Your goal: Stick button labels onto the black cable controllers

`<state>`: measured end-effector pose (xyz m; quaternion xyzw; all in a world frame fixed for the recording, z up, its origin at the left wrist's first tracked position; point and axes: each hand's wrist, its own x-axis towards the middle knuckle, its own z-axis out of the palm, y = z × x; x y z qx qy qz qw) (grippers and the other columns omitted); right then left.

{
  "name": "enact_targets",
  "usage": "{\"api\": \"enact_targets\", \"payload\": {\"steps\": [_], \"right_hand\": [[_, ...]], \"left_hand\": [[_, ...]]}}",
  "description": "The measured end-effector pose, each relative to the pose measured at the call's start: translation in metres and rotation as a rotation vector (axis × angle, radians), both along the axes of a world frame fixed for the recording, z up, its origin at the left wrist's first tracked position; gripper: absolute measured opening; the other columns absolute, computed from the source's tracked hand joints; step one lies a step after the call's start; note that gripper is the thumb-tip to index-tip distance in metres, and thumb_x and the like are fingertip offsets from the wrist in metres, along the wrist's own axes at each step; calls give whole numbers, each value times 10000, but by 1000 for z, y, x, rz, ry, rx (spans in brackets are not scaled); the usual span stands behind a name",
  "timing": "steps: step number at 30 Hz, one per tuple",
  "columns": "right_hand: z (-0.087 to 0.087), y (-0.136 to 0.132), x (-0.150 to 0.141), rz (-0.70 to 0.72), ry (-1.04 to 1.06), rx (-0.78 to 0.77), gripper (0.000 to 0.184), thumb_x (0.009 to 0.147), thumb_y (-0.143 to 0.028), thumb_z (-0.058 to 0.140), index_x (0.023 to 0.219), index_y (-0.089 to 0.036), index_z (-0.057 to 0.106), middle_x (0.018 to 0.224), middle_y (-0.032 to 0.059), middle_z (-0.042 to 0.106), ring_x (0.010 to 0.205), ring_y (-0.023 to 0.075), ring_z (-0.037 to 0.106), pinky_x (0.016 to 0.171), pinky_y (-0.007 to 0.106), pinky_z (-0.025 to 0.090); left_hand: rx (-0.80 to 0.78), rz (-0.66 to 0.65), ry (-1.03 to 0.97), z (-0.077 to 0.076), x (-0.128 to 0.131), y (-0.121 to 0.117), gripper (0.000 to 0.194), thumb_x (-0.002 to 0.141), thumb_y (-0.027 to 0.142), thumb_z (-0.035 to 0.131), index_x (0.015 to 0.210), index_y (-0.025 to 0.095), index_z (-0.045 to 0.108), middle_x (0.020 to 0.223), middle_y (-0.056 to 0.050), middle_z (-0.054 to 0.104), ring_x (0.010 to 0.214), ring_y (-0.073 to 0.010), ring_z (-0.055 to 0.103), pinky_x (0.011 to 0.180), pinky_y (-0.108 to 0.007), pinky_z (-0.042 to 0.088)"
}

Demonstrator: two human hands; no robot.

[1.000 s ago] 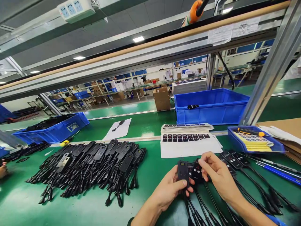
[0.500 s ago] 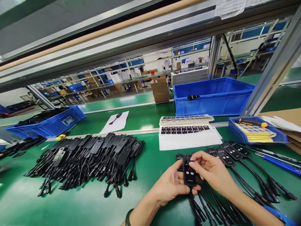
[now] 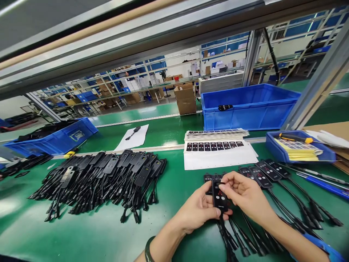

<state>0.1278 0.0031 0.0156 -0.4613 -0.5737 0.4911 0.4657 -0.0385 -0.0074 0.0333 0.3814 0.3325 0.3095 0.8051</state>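
Nearest, a slim black rectangular plastic controller [image 3: 219, 204] sits just above the green counter [image 3: 160, 234], gripped by the left hand [image 3: 198, 211], its thumb on the near end of the printed face and its fingers curled beneath. The controller's long axis runs away from the person, the far end leaning slightly left; its face looks up toward the person, and its black cable leaves the near end. The right hand [image 3: 247, 190] is bent with its thumb on the face's far end and fingertips close by; I cannot tell whether they pinch an edge or only press. The step in hand looks like seating or smoothing the face panel there; the next move would call for a steady left grip and even pressure up to the edges, without skewing the panel. Just right lie black controllers with red-and-white-marked faces [image 3: 273, 170], cables trailing toward the person; well to the left spreads a heap of black cabled controllers [image 3: 110, 175], most without such markings. Beyond the hands rests a white sheet bearing a row of black labels [image 3: 218, 160], and behind it a large blue plastic bin [image 3: 251, 119].
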Motion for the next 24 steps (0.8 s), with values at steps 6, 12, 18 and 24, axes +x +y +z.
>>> {"api": "enact_targets", "payload": {"steps": [6, 12, 18, 24], "right_hand": [[2, -1, -1, -49, -28, -4, 249, 771, -379, 633, 809, -145, 556, 629, -3, 512, 536, 89, 479, 446, 169, 401], [4, -2, -1, -83, -50, -9, 241, 756, -369, 635, 783, -141, 561, 616, 1, 516, 532, 94, 482, 459, 182, 408], [5, -4, -1, -98, -78, -11, 234, 763, -365, 627, 787, -141, 564, 614, 1, 520, 533, 90, 482, 468, 180, 414], [2, -3, -1, -117, -92, 16, 250, 754, -369, 640, 819, -143, 556, 625, 4, 524, 561, 104, 507, 504, 195, 447]], "left_hand": [[51, -17, 28, 0, 2, 0, 882, 579, 308, 849, 1299, 171, 358, 845, -121, 636, 747, -172, 644, 672, -177, 527], [56, -16, 38, -3, 2, 0, 880, 588, 334, 853, 1302, 189, 358, 850, -111, 633, 755, -165, 642, 692, -183, 531], [62, -24, 40, -4, 2, 0, 847, 589, 365, 852, 1279, 190, 391, 851, -107, 633, 760, -168, 645, 695, -181, 540], [23, -18, 54, -7, 2, -1, 984, 570, 385, 866, 1341, 199, 286, 864, -121, 629, 793, -220, 653, 625, -165, 525]]}}
